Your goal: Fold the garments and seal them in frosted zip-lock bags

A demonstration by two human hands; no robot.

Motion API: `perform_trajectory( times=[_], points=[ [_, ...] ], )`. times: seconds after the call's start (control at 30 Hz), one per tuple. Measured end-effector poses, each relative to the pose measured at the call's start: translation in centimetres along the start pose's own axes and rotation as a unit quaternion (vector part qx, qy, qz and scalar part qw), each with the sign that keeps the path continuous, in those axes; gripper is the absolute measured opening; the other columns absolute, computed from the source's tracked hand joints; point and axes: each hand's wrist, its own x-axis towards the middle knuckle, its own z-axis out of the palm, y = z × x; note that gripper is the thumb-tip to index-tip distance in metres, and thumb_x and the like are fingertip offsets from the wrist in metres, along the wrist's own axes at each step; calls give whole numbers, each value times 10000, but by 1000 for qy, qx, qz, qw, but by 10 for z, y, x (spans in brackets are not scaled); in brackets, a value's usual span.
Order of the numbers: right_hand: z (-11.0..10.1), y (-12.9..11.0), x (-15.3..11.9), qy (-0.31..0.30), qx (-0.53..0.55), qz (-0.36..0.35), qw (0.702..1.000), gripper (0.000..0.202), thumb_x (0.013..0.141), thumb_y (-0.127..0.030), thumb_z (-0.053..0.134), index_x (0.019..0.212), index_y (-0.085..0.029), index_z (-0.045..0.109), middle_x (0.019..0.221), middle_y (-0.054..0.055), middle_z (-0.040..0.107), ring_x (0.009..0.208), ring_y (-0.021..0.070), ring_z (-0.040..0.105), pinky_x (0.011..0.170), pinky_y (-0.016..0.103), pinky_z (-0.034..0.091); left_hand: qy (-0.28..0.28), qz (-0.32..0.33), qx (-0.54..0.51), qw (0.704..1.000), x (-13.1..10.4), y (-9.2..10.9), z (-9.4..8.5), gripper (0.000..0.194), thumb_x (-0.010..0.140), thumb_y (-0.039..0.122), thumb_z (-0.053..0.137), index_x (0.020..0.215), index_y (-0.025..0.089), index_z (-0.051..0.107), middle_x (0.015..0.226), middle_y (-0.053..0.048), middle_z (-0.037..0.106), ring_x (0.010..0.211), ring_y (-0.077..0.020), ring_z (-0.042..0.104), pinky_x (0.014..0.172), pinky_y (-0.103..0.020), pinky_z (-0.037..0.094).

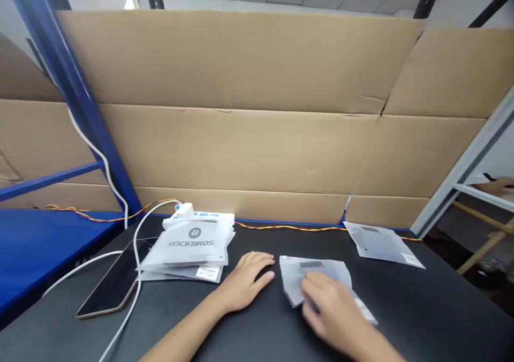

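Observation:
My left hand (247, 281) rests palm down on the black tabletop, fingers stretched out, holding nothing. It lies between two groups of frosted plastic zip bags. My right hand (331, 308), slightly blurred, is over a small pile of frosted zip bags (291, 276), with its fingers curled toward the thumb. A dark patch shows between thumb and fingers, and what they grip, if anything, is hidden. A white label peeks out beside that hand. Left of my left hand sits a stack of frosted bags (196, 244); the top one is printed ROCKBROS.
Another frosted bag (383, 244) lies at the back right. At left are a dark phone (110, 284) and a white cable (138, 265) running across it. A white power strip (217, 217) stands behind the stack. Cardboard (241, 148) walls the back; a blue post (88, 99) rises left.

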Motion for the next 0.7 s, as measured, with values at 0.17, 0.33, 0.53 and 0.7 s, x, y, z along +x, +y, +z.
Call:
perform_trajectory(
  times=[0.17, 0.33, 0.53, 0.7],
  points=[
    [6, -40, 6, -122, 131, -61, 982, 199, 815, -411, 703, 915, -260, 622, 955, 11, 682, 842, 226, 619, 685, 296, 454, 9, -2, 0, 1000, 2, 7, 0, 175, 993, 319, 508, 1067, 272, 660, 1104, -27, 630, 1041, -225, 547, 964, -404, 431],
    [-8, -14, 32, -29, 162, 1, 986, 182, 935, -255, 545, 1107, -253, 604, 1100, 44, 646, 996, 236, 569, 902, 367, 436, 18, -33, 10, 999, 3, 5, 0, 112, 950, 322, 588, 917, 238, 653, 925, -5, 630, 921, -212, 542, 858, -364, 423],
    [2, -2, 35, -58, 174, 45, 982, 130, 942, -261, 535, 1003, -268, 650, 936, 13, 678, 874, 217, 598, 819, 339, 437, -7, -34, -67, 997, 3, 10, 6, 208, 928, 424, 624, 900, 244, 725, 839, -3, 687, 899, -208, 571, 842, -319, 435],
    [6, -10, 28, -62, 193, 54, 978, 163, 966, -355, 522, 929, -258, 648, 869, 11, 680, 791, 195, 616, 707, 283, 423, -31, -5, -56, 998, 1, 26, 6, 201, 960, 413, 591, 918, 278, 734, 834, 15, 722, 854, -198, 581, 853, -335, 413]
  ],
)
